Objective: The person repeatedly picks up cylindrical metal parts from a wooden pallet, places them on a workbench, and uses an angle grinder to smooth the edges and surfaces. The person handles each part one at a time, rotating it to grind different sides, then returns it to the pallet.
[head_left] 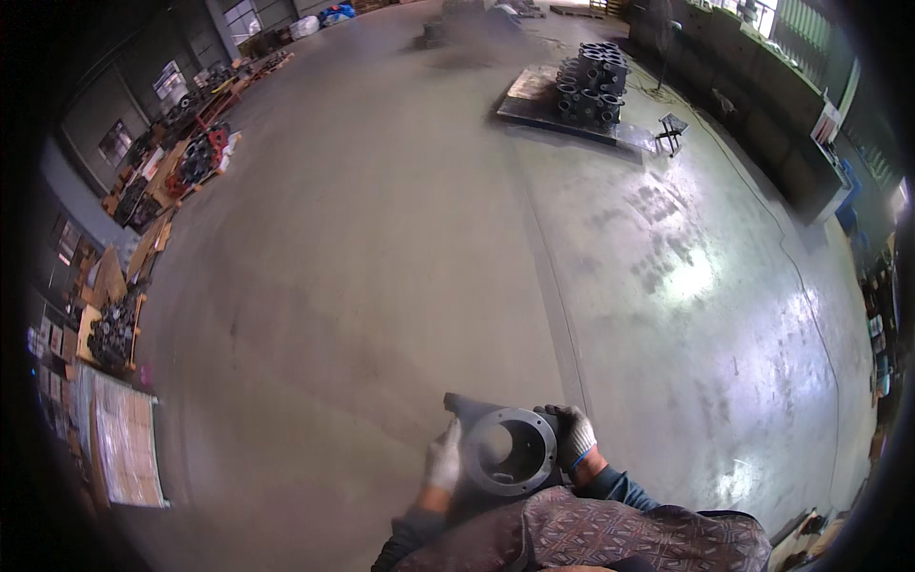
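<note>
Close to my body I hold a dark metal flanged housing [522, 456], with a round bore and bolt holes in its pale machined ring. A corner of the casting sticks out at its upper left. My left hand [444, 459], in a whitish glove, is closed against the housing's left side. On the right side, my right hand [574, 436], in a grey and white glove, grips the upper edge. The casting hides parts of the fingers on both hands. A patterned dark apron [648, 530] covers my front just below the housing.
Dark flanged castings [593, 84] are stacked on a low platform [536, 107] ahead to the right, beside a small stool [672, 130]. A cable [787, 255] runs along the right floor. Pallets of parts [116, 332] and a wrapped stack [131, 448] line the left.
</note>
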`<state>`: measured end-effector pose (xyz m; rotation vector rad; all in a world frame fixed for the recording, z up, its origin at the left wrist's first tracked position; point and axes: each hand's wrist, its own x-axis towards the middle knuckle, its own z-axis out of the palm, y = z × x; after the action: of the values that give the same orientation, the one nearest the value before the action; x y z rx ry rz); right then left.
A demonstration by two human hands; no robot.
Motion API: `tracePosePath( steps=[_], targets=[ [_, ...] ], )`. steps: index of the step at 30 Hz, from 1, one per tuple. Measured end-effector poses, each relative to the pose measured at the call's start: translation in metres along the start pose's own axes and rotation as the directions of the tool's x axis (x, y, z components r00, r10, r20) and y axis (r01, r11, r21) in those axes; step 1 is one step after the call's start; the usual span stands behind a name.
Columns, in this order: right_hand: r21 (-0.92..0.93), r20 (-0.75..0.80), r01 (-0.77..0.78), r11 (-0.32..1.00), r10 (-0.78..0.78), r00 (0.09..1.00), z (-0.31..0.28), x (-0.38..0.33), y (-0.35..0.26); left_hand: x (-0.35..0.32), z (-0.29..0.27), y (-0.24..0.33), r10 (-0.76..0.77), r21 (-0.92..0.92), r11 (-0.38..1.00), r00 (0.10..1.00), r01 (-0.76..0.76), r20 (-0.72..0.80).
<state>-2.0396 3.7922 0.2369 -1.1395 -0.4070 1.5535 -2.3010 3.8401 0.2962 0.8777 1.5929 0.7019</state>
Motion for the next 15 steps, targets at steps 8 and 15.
tracePosePath(
  steps=[8,15],
  targets=[
    [0.453,0.037,-0.103,0.886,0.097,0.995,0.061,0.353,-0.176,0.342,0.071,0.202,-0.079,-0.047,0.996,0.997,0.079,0.000],
    [0.467,-0.055,-0.310,0.828,0.376,0.925,0.106,0.618,-0.332,0.538,0.139,0.378,-0.145,-0.273,0.953,0.989,0.132,-0.026]
  ],
)
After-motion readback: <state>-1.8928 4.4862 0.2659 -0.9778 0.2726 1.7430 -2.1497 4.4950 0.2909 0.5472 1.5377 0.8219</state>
